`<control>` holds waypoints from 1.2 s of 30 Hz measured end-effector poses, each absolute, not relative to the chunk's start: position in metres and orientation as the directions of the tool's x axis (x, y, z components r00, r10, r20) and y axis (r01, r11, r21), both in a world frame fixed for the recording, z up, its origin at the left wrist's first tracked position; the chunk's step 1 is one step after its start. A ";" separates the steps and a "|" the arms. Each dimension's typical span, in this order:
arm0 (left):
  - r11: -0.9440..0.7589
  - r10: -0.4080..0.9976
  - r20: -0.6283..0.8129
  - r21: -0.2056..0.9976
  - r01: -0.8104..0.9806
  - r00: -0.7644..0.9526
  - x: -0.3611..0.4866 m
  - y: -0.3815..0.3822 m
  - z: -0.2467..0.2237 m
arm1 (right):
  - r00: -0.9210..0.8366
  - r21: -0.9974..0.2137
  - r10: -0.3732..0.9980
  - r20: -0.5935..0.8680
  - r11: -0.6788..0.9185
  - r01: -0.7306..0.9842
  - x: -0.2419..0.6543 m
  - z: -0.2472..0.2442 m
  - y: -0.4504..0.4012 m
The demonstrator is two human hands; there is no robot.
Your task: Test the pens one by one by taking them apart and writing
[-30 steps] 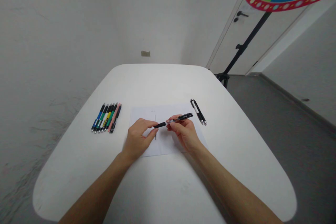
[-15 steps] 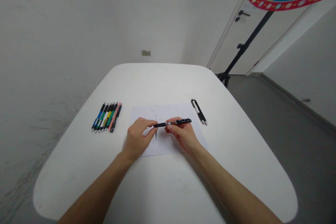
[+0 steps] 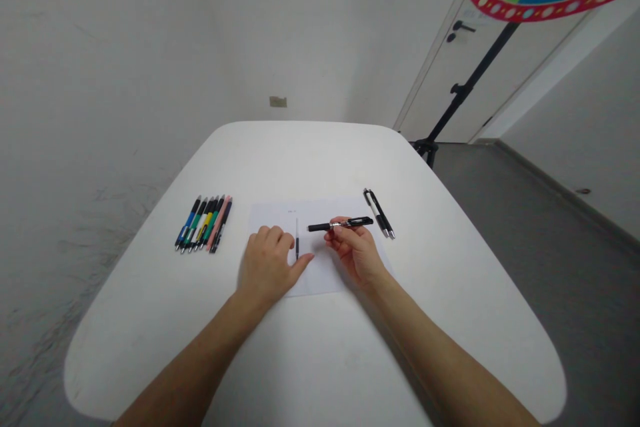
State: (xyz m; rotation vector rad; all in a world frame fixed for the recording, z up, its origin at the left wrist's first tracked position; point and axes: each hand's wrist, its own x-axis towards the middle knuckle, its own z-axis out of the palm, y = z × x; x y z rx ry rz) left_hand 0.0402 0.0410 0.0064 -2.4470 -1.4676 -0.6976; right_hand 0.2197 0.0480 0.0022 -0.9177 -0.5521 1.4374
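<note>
R hand (image 3: 354,252) pinches black pen (image 3: 340,223) firmly, best kept level; L hand (image 3: 267,265) released, open on paper (image 3: 325,273) mid-frame, just beside refill (image 3: 297,239).

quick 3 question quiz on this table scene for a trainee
1. Which hand holds the black pen?
2. True or false: the thin pen refill lies on the sheet of paper.
3. Fill in the blank: the row of pens lies to the ___ of the sheet of paper.

Key:
1. The right hand
2. True
3. Left
</note>
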 end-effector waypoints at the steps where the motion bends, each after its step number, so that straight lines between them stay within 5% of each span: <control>1: -0.462 0.795 0.452 0.019 0.887 0.404 0.044 0.039 0.005 | 0.101 -0.799 0.974 -0.204 -0.106 -0.592 0.220 0.002 0.048; 5: -0.399 0.842 0.355 -0.095 0.912 0.406 0.057 0.034 0.003 | 0.091 -0.795 0.976 -0.200 -0.107 -0.597 0.219 0.003 0.048; 11: -0.413 0.852 0.343 -0.027 0.911 0.396 0.058 0.035 0.001 | 0.092 -0.790 0.972 -0.215 -0.118 -0.602 0.219 0.003 0.047; 23: -0.429 0.878 0.189 -0.097 0.898 0.440 0.059 0.035 0.007 | 0.096 -0.785 0.973 -0.210 -0.109 -0.610 0.221 0.001 0.047; 36: -0.470 0.836 0.197 -0.224 0.854 0.512 0.058 0.031 0.001 | 0.107 -0.773 0.973 -0.206 -0.095 -0.627 0.219 -0.001 0.049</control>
